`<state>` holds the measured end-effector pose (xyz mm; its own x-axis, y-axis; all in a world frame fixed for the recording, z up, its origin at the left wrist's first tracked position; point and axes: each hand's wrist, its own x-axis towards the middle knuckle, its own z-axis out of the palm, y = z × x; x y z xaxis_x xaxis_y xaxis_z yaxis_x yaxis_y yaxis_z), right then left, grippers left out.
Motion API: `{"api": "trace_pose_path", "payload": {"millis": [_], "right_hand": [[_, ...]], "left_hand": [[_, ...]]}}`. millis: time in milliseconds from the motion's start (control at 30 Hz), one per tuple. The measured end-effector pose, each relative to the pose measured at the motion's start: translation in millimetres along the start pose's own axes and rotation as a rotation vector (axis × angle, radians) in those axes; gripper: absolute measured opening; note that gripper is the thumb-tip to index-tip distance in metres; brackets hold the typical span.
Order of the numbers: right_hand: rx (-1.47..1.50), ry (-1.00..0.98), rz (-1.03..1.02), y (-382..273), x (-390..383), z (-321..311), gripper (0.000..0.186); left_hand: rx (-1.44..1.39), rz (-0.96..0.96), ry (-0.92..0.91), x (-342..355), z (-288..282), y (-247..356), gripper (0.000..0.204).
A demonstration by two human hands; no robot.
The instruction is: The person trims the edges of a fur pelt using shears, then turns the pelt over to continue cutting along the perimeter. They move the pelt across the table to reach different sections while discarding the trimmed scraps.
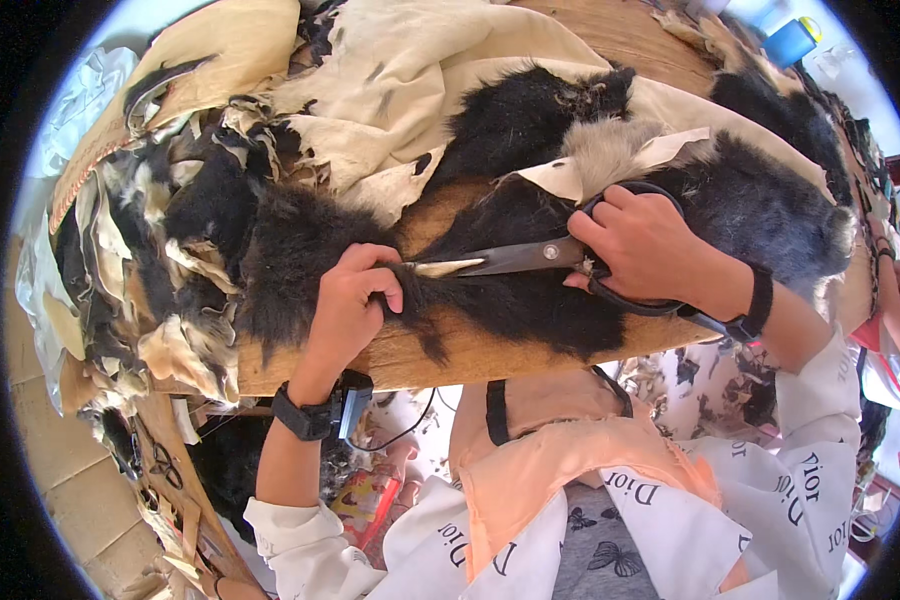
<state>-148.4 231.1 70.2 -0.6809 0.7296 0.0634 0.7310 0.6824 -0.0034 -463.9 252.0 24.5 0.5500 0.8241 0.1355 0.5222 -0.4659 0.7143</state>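
Black-handled scissors point(535, 257) are gripped in my right hand point(638, 245), their dark blades pointing left. At the blade tips lies a narrow pale edge of hide. My left hand point(355, 295) is closed on a black fur piece point(295, 265), fingers curled into it just left of the blades. Another stretch of black fur point(535, 315) spreads beneath the scissors along the table's near edge. Behind my right hand lie a grey fur tuft point(605, 155) and pale hide flaps. How far the blades are apart is hard to make out.
The curved wooden table point(300, 368) carries large cream hides point(390, 90) at the back and a heap of fur scraps point(190, 210) at the left. A blue container point(790, 42) stands far right. Scraps litter the floor below, and another person's arm point(895, 285) shows at the right.
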Motion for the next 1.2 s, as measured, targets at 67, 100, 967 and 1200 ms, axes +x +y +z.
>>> {"api": "trace_pose_path", "payload": {"millis": [67, 100, 967, 1200], "right_hand": [[-0.001, 0.002, -0.005, -2.4, 3.7, 0.8, 0.041], [0.0, 0.007, -0.012, -3.7, 5.1, 1.3, 0.041], [-0.066, 0.072, 0.082, -26.6, 10.7, 17.6, 0.038], [-0.037, 0.06, 0.077, -27.0, 12.1, 15.6, 0.041]], "left_hand": [[0.001, -0.014, 0.002, -0.4, 0.4, -0.4, 0.024], [0.007, -0.018, 0.012, -0.5, 0.9, -0.9, 0.024], [0.086, -0.062, 0.184, -5.1, -0.7, -7.8, 0.016], [0.084, -0.094, 0.162, -3.9, -2.0, -8.1, 0.015]]}}
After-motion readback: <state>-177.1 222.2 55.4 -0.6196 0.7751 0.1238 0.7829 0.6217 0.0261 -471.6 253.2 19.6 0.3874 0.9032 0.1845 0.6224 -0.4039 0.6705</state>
